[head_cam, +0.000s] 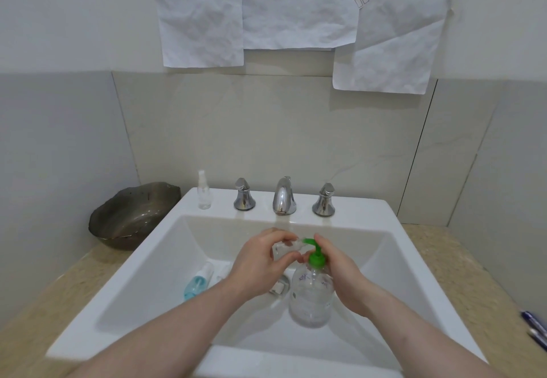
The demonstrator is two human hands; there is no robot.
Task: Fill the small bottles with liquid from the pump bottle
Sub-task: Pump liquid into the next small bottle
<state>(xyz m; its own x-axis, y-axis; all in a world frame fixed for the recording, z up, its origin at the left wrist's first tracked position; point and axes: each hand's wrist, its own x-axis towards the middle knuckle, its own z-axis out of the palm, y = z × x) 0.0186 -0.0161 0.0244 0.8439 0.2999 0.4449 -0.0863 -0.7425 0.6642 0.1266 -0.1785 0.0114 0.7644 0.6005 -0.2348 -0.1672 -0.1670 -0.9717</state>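
Observation:
A clear pump bottle (310, 295) with a green pump head (316, 255) stands in the white sink (142, 262). My right hand (340, 271) rests on the pump head and the bottle's right side. My left hand (260, 262) grips a small clear bottle (285, 247), tilted with its mouth at the green spout. A small blue bottle (198, 281) lies in the basin to the left. A clear spray bottle (204, 191) stands upright on the sink's back left corner.
A chrome tap (284, 197) with two handles (244, 195) (324, 200) sits at the sink's back. A dark glass bowl (133, 215) stands on the beige counter at left. Pens (534, 327) lie at the right edge. Something small and white (278, 287) lies by the drain.

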